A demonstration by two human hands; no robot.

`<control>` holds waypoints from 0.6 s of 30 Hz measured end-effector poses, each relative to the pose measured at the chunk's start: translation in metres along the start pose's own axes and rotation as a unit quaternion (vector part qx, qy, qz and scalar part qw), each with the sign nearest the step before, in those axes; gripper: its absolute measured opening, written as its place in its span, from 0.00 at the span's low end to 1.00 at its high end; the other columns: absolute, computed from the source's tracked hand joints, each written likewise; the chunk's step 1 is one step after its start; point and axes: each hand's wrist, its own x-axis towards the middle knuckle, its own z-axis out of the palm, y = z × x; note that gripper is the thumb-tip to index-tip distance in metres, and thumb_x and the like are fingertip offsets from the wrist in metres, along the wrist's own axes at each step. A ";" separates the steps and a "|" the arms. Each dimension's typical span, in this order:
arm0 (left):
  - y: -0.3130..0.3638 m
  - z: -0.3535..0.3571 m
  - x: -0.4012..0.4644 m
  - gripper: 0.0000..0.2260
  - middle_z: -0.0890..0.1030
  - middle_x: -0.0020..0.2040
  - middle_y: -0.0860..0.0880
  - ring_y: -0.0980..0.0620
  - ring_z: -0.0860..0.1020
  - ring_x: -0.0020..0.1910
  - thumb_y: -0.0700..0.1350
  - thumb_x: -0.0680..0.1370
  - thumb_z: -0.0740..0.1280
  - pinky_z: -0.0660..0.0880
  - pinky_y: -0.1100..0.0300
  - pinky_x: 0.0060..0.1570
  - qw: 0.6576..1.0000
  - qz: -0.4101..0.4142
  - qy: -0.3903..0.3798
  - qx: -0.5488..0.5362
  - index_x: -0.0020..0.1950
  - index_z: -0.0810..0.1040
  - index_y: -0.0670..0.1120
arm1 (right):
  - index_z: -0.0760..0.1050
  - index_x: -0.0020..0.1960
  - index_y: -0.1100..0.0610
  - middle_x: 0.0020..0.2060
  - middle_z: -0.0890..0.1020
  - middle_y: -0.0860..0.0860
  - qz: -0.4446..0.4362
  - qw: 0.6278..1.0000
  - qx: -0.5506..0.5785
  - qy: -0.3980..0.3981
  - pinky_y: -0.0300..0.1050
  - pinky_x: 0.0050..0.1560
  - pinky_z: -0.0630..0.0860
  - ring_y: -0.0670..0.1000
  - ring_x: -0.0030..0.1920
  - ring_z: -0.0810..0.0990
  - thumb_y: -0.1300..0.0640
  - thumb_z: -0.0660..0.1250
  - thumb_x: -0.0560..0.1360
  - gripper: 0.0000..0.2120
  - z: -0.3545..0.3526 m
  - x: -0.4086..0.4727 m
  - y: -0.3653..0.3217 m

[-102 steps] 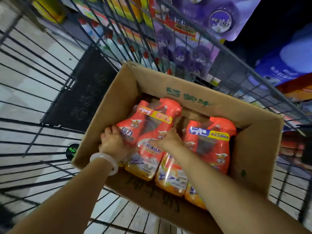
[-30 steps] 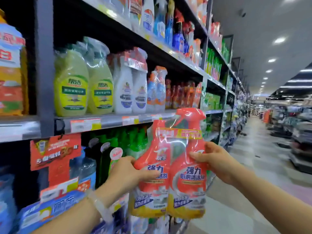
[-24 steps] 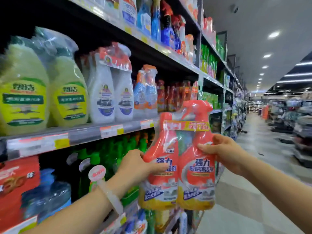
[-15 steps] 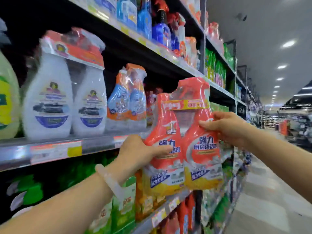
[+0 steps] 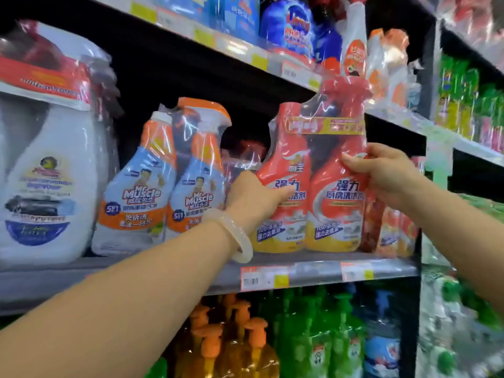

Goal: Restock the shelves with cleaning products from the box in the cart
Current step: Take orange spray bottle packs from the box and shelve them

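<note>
Upright between the two hands stands the red twin pack (image 5: 313, 186) of spray cleaner, two bottles wrapped together in clear film with a yellow-and-red band across their necks. Its yellow base sits on, or just at, the front of the grey shelf (image 5: 313, 261); whether it bears its full weight there cannot be told. The left hand (image 5: 253, 197) grips the pack's left bottle at mid-height, thumb laid across the front label and the other fingers hidden behind. A pale translucent bangle (image 5: 241, 236) circles that wrist. The right hand (image 5: 381, 173) holds the right bottle by its outer edge, slightly higher up, fingers curled onto the front of the film. Just to the left of the left hand stands a blue-and-orange Mr Muscle twin pack (image 5: 163, 186), and further left a large white bottle pack (image 5: 46, 186) with a red band. Behind and to the right of the right hand, more red and orange packs (image 5: 392, 230) fill the shelf's end. Price tags (image 5: 263, 279) line the shelf edge below the hands. Under the forearms, the lower shelf holds orange pump bottles (image 5: 218, 342) and green bottles (image 5: 313, 336). Above the hands, blue bottles (image 5: 294, 25) stand on the upper shelf.
</note>
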 end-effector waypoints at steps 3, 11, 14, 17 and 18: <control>-0.017 0.017 0.017 0.19 0.80 0.50 0.47 0.46 0.80 0.50 0.52 0.69 0.75 0.77 0.50 0.54 0.997 -0.008 0.051 0.048 0.54 0.74 0.44 | 0.76 0.43 0.58 0.31 0.82 0.50 0.003 0.999 0.032 -0.020 0.46 0.39 0.82 0.48 0.31 0.82 0.67 0.70 0.72 0.06 0.004 0.034 0.041; -0.056 0.025 0.035 0.28 0.76 0.62 0.41 0.41 0.74 0.61 0.52 0.74 0.70 0.70 0.51 0.58 0.974 -0.043 0.121 0.189 0.67 0.65 0.39 | 0.73 0.55 0.57 0.45 0.82 0.56 0.059 0.992 0.072 -0.085 0.46 0.40 0.81 0.52 0.41 0.83 0.61 0.70 0.74 0.11 0.032 0.066 0.120; -0.061 0.027 0.030 0.40 0.73 0.65 0.40 0.40 0.73 0.62 0.51 0.71 0.73 0.69 0.50 0.60 0.963 -0.045 0.099 0.246 0.74 0.54 0.40 | 0.68 0.61 0.56 0.51 0.82 0.56 0.053 0.986 -0.023 -0.158 0.44 0.46 0.81 0.49 0.47 0.82 0.65 0.75 0.68 0.25 0.025 0.049 0.135; -0.063 0.029 0.018 0.55 0.67 0.68 0.38 0.42 0.72 0.64 0.49 0.70 0.75 0.68 0.52 0.63 0.935 -0.070 0.028 0.347 0.75 0.33 0.42 | 0.64 0.64 0.53 0.55 0.79 0.49 0.091 0.955 -0.146 -0.243 0.40 0.53 0.78 0.46 0.53 0.79 0.66 0.77 0.65 0.34 0.017 0.026 0.155; -0.063 0.029 0.017 0.56 0.65 0.68 0.38 0.43 0.72 0.64 0.50 0.70 0.75 0.68 0.53 0.63 0.924 -0.071 0.021 0.375 0.74 0.30 0.41 | 0.64 0.65 0.53 0.56 0.79 0.48 0.101 0.950 -0.159 -0.249 0.41 0.55 0.77 0.46 0.55 0.79 0.64 0.78 0.65 0.35 0.015 0.024 0.159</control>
